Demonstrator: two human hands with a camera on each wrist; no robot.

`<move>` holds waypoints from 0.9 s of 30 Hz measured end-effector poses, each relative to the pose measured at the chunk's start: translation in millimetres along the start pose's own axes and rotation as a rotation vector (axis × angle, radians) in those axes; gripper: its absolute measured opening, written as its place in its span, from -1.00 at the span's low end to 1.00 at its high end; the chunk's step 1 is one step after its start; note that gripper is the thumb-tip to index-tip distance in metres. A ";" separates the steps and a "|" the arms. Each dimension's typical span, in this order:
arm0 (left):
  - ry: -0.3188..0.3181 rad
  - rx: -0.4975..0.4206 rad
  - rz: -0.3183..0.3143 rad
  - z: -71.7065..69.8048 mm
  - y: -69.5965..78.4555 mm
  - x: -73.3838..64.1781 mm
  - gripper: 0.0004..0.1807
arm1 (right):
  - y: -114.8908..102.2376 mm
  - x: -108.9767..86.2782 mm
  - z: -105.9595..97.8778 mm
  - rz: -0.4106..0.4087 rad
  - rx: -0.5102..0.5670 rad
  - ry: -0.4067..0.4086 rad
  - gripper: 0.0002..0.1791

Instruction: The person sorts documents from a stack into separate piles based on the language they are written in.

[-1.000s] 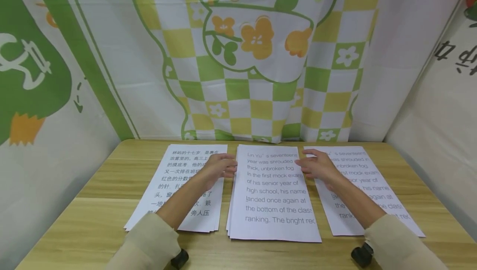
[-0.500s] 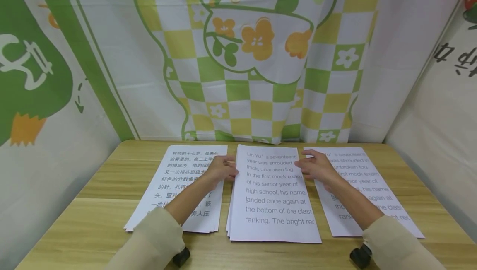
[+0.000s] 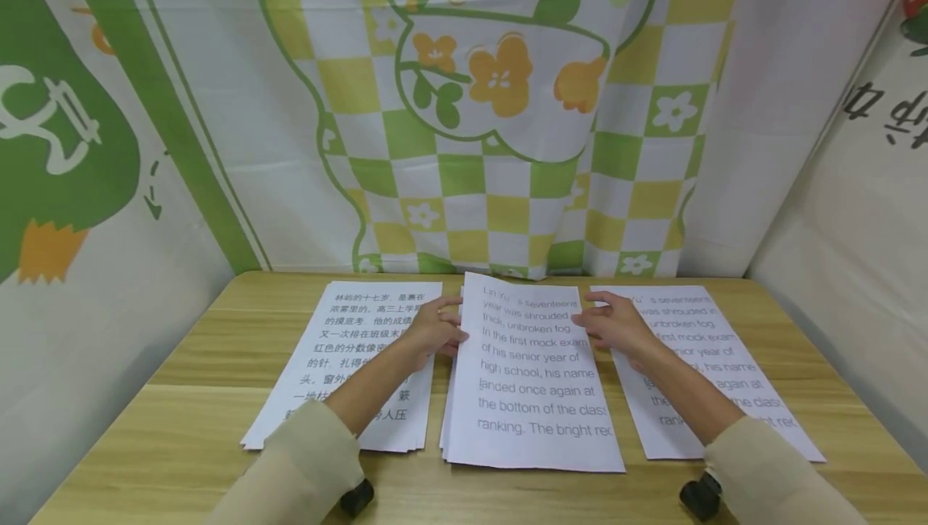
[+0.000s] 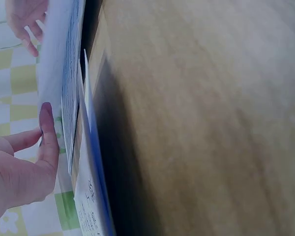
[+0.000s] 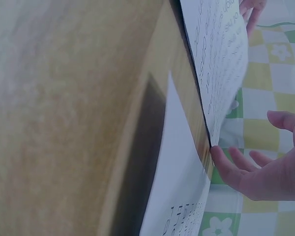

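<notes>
In the head view, the middle stack of printed English sheets (image 3: 536, 388) lies between the two hands. My left hand (image 3: 432, 330) pinches the left edge of its top sheet (image 4: 53, 59) between thumb and finger, and that upper left corner is lifted. At the stack's right edge is my right hand (image 3: 618, 327); in the right wrist view its fingers (image 5: 228, 169) are extended, one fingertip at the paper's edge, with the thumb apart. Below the left forearm lies a stack of Chinese-printed sheets (image 3: 362, 324). Partly behind the right forearm lies another English-printed stack (image 3: 681, 307).
All three stacks rest on a wooden table (image 3: 174, 412). A curtain (image 3: 471, 187) with checks and flowers hangs along the far edge, and pale printed cloth (image 3: 834, 211) closes off the sides.
My left hand has shifted slightly right onto the middle stack's edge, and the top sheet's upper left corner has risen. The right hand stays nearly still.
</notes>
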State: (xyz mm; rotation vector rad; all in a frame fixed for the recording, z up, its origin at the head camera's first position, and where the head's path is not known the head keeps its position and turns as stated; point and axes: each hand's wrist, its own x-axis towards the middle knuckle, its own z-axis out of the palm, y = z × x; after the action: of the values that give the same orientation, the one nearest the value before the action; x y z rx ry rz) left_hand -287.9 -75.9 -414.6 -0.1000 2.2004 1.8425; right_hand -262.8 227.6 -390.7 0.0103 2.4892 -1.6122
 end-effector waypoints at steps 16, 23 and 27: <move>-0.019 -0.088 0.039 -4.0 4.2 -4.5 -0.15 | -1.9 1.4 1.9 0.071 -0.065 -0.009 -0.18; -0.017 -0.078 0.050 -6.7 5.6 -5.9 -0.13 | -0.8 4.0 2.4 0.070 -0.067 0.002 -0.19; -0.010 -0.064 0.047 -8.4 5.5 -5.5 -0.14 | 0.2 5.6 1.2 0.045 -0.044 0.014 -0.21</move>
State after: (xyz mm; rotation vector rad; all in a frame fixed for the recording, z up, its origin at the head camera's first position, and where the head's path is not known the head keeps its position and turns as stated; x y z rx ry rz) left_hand -285.2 -83.8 -406.7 -0.0515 2.1557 1.9343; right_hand -268.0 226.1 -392.1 0.0719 2.5153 -1.5454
